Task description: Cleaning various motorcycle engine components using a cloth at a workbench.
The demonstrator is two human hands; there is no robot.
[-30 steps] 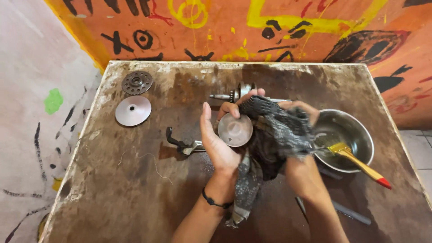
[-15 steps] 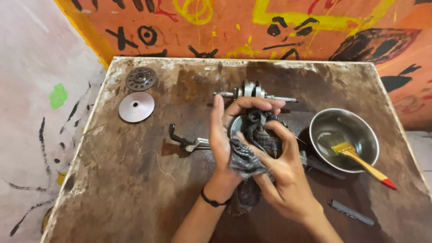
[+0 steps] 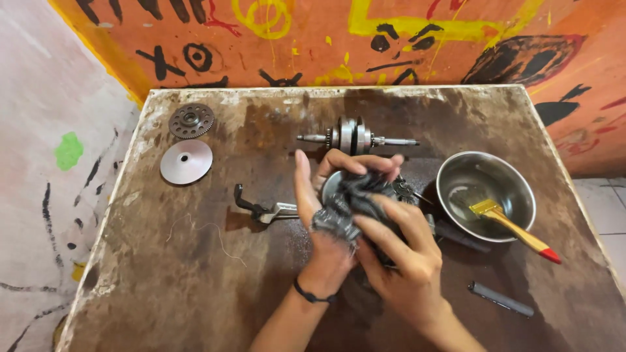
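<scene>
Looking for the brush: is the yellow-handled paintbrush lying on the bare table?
No, the paintbrush rests in the metal bowl, bristles down inside, with its red-tipped handle sticking out over the rim.

Worn brown table (image 3: 163, 287) in corner; orange graffiti-painted wall (image 3: 313, 39) behind; pale marked wall (image 3: 45, 98) left.

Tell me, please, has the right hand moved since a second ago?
Yes. The right hand has shifted left, away from the steel bowl, and now presses the dark rag onto the round metal part held in the left hand.
</scene>
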